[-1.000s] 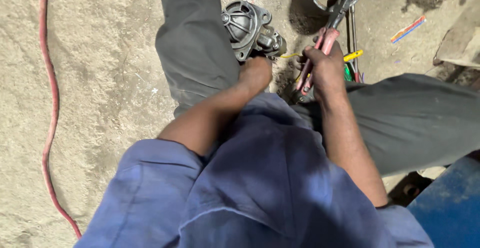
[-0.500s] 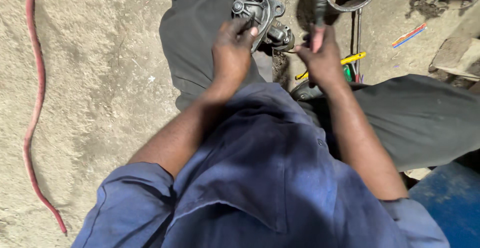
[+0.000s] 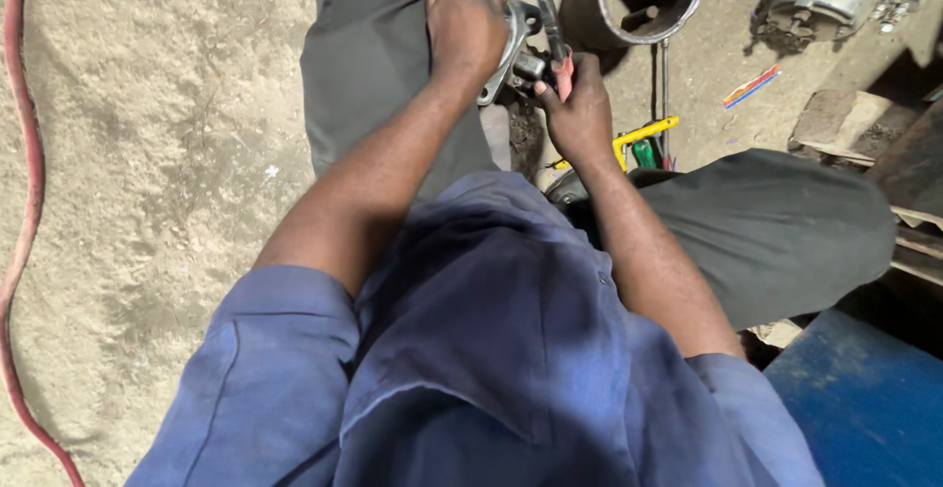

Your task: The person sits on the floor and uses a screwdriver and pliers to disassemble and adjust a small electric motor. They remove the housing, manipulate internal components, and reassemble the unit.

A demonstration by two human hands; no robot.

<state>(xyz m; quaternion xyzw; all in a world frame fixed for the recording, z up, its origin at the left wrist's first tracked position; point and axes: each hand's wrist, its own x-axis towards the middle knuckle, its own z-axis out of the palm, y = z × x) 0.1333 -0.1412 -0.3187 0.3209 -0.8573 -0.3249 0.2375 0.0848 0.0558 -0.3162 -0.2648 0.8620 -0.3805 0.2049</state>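
The left hand (image 3: 467, 21) lies curled over a grey metal casting (image 3: 509, 40), fingers pressed down on its top so that most of the part is hidden; the casting sits on the person's left leg, against the grey trousers (image 3: 368, 65), near the top edge of the view. The right hand (image 3: 580, 114) is closed round the red grips of a pair of pliers (image 3: 550, 26), whose dark shank runs up and away from the fist to the casting's right side — the tip goes out of view at the frame's top, so what it bites on cannot be told. The two hands are close together, the pliers standing between them. Just beyond the right hand an open dark steel cylinder (image 3: 638, 1) stands on the sandy floor (image 3: 147, 153), its mouth facing the camera. Below the right wrist a yellow-handled tool (image 3: 638, 135) lies on the floor beside a thin metal rod (image 3: 665, 94). A red hose (image 3: 25, 202) trails down the far left edge. At the lower right is a blue surface (image 3: 864, 408) — and both forearms come out of rolled blue sleeves (image 3: 285, 350).
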